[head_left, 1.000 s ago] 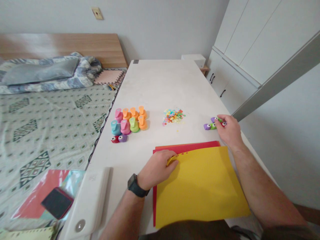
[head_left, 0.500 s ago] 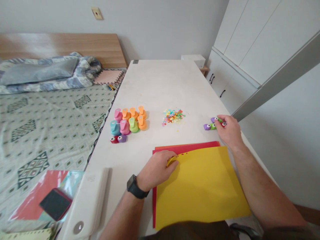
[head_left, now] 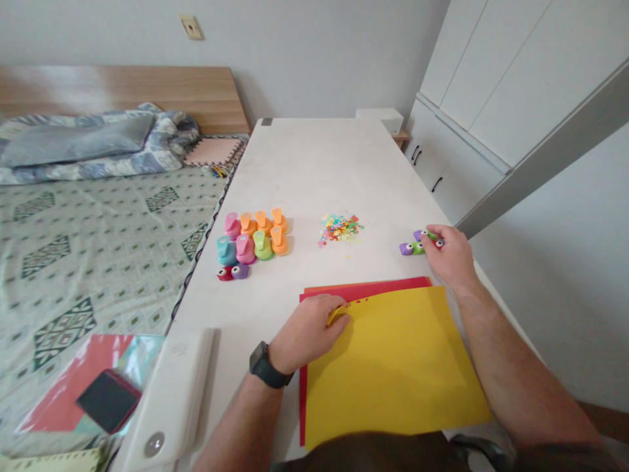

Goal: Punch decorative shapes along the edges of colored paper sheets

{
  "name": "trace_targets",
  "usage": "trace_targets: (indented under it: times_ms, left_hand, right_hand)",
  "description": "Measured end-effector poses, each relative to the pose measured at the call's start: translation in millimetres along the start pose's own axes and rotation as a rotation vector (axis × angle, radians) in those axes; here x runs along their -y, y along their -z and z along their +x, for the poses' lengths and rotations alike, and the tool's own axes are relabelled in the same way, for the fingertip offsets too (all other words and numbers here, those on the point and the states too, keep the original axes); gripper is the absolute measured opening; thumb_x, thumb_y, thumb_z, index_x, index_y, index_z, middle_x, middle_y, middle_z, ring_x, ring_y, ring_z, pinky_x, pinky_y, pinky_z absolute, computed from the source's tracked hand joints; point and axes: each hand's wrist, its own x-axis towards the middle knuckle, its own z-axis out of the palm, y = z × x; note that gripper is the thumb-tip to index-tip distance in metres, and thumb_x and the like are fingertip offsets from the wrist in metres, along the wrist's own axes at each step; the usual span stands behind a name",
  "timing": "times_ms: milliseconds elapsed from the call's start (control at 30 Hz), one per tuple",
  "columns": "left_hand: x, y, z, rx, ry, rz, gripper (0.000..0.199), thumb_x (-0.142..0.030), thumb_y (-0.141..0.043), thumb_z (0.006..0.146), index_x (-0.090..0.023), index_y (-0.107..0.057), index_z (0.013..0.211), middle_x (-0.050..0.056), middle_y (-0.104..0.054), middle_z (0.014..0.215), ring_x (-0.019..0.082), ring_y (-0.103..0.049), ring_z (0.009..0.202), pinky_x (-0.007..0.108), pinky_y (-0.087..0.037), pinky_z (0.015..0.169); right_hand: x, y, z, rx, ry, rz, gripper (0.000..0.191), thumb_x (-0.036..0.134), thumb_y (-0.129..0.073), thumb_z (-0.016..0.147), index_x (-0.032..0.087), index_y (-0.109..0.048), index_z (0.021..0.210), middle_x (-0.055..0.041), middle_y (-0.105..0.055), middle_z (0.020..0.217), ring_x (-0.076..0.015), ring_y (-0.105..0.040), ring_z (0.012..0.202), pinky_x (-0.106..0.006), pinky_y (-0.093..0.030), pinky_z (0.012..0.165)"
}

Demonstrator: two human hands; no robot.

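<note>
My left hand (head_left: 314, 331) pinches the far edge of a yellow sheet of paper (head_left: 398, 367) between thumb and fingers, lifting that edge slightly. Small punched holes show along it beside my fingertips. Under the yellow sheet lie a red sheet (head_left: 393, 286) and an orange one, only their edges showing. At the table's right side, my right hand (head_left: 451, 257) has its fingers closed over a cluster of small paper punches (head_left: 411, 248) in purple, green and red with white round buttons. My fingers partly hide which punch they grip.
Several larger lever paper punches (head_left: 246, 249) stand at the left, with a red and a purple small punch (head_left: 240, 271) before them. Colourful paper confetti (head_left: 341, 228) is heaped mid-table. A white elongated device (head_left: 179, 393) lies along the left edge, by the bed (head_left: 122, 249).
</note>
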Motion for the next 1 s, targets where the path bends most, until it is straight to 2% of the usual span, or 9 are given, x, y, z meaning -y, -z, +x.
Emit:
trace_targets:
  times_ms: [600, 767, 1000]
  left_hand:
    - [-0.1, 1.7, -1.5, -0.088, 0.09, -0.13, 0.015, -0.028, -0.054, 0.093, -0.022, -0.067, 0.098, 0.001, -0.073, 0.094, 0.017, -0.065, 0.084, 0.028, -0.041, 0.071]
    - [-0.7, 2.5, -2.4, -0.123, 0.118, -0.115, 0.015, -0.028, -0.053, 0.094, -0.022, -0.066, 0.096, 0.001, -0.071, 0.086, 0.017, -0.062, 0.078, 0.029, -0.04, 0.069]
    - [1.4, 0.9, -1.8, -0.153, 0.153, -0.114, 0.015, -0.029, -0.052, 0.094, -0.023, -0.065, 0.096, 0.001, -0.071, 0.086, 0.018, -0.061, 0.078, 0.029, -0.039, 0.069]
  right_hand:
    - [3.1, 1.0, 0.0, 0.011, 0.003, -0.016, 0.031, 0.043, -0.061, 0.09, 0.02, -0.072, 0.108, -0.0126, -0.075, 0.107, -0.0311, -0.065, 0.1, -0.048, -0.047, 0.093]
    - [2.7, 0.8, -0.8, 0.015, 0.011, -0.014, 0.031, 0.042, -0.062, 0.09, 0.02, -0.072, 0.109, -0.0128, -0.075, 0.108, -0.0309, -0.065, 0.1, -0.047, -0.047, 0.092]
    - [1.7, 1.0, 0.4, 0.021, 0.027, -0.035, 0.031, 0.042, -0.061, 0.09, 0.019, -0.073, 0.109, -0.0124, -0.075, 0.106, -0.0298, -0.066, 0.099, -0.046, -0.048, 0.092]
